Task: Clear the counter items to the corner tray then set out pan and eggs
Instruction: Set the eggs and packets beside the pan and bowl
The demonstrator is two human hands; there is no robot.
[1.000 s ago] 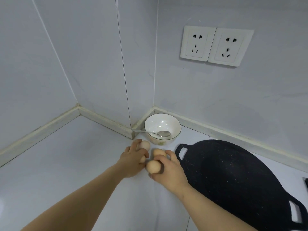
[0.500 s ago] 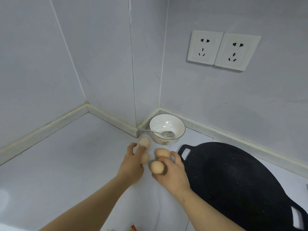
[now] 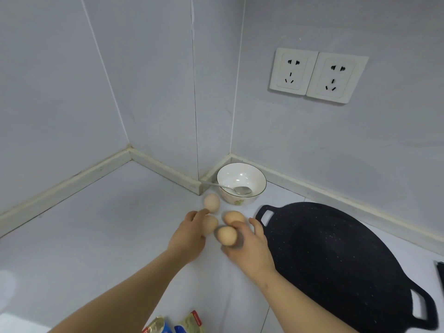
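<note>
Several tan eggs lie in a cluster on the white counter, near the corner. My left hand (image 3: 188, 235) curls round one egg (image 3: 211, 224), half hiding it. Another egg (image 3: 212, 202) sits free just beyond its fingertips. My right hand (image 3: 251, 246) cups the nearest egg (image 3: 227, 235) with thumb and fingers, and a further egg (image 3: 234, 217) lies against its fingertips. The black speckled pan (image 3: 336, 260), flat with two loop handles, rests on the counter right of my right hand.
A white bowl (image 3: 249, 173) with a metal spoon (image 3: 242, 190) stands in the wall corner behind the eggs. Snack packets (image 3: 173, 326) peek in at the bottom edge. Two wall sockets (image 3: 317, 75) sit above the pan. A dark object (image 3: 440, 272) shows at the right edge.
My left hand has let go of the far egg and drawn back from it a little, keeping the other egg. My right hand stays on its eggs.
</note>
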